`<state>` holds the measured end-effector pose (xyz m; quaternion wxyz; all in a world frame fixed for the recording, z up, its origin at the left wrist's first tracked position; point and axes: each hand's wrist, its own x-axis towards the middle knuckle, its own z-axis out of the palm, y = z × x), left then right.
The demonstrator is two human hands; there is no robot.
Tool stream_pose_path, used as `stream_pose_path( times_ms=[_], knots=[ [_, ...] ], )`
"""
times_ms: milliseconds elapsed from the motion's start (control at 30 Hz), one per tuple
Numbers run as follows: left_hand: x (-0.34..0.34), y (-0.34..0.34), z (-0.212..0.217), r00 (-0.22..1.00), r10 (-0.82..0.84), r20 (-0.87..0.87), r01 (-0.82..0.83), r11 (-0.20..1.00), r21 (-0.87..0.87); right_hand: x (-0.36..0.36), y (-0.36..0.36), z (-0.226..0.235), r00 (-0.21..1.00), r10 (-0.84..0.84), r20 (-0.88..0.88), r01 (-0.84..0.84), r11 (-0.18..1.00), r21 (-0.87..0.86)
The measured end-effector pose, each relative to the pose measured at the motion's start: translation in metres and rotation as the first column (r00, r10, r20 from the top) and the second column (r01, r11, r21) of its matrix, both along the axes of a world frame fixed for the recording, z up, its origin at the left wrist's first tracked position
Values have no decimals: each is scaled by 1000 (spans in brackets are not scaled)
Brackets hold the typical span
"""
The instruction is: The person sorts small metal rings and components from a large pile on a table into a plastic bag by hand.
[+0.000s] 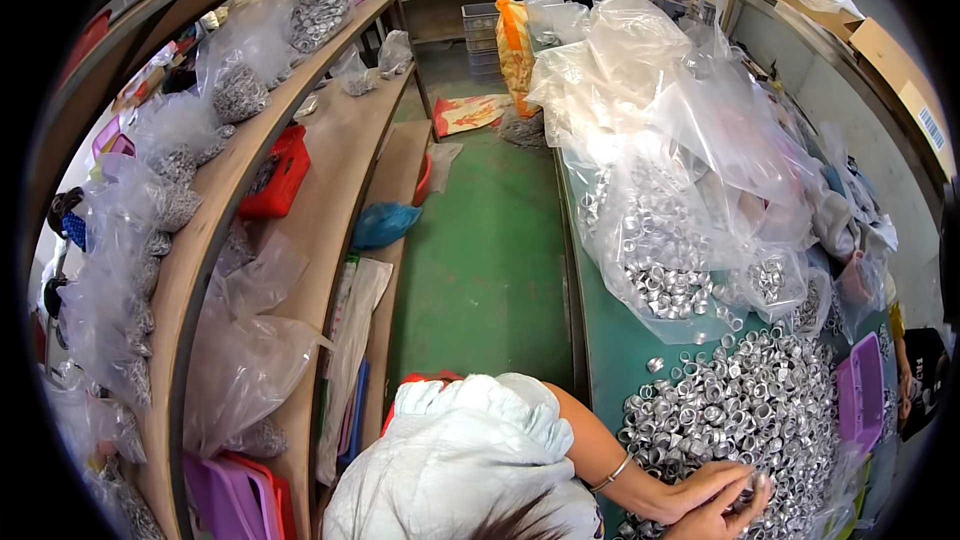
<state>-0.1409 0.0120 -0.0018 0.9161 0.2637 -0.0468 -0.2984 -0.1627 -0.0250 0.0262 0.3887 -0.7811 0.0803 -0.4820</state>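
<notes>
One head-worn fisheye view, steeply downward over the green worktable [610, 360], aisle and shelves beyond.

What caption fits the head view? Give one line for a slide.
Hands sorting a pile of small metal rings on a green table beside bagged rings.

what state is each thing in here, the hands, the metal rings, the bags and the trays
person's two hands: together on the ring pile, which is left or right cannot be told, grip unclear
small silver metal rings: loose, heaped on the green table
clear plastic bag of rings: open, slumped on the table
purple plastic tray: at the pile's right edge
red plastic basket: on the wooden shelf
</notes>
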Motion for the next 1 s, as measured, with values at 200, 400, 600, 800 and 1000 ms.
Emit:
stream_pose_path(
  times_ms=[200,400,600,800,1000],
  knots=[
    [4,8,-20,992,93,84,-87,993,-80,-14,18,9,981,107,-161,-148,953,-266],
    [6,17,-21,976,-1,-217,21,996,88,-18,17,10,951,147,-271,-259,857,-446],
    [15,29,-34,909,-115,-400,20,972,-233,-12,25,4,890,260,-373,-391,857,-335],
    [26,54,-11,840,-63,-539,-40,983,-177,-3,32,-8,912,265,-312,-312,944,-112],
    [91,107,17,822,13,-569,-301,858,-415,-13,19,-13,923,295,-245,-282,955,90]
  ],
)
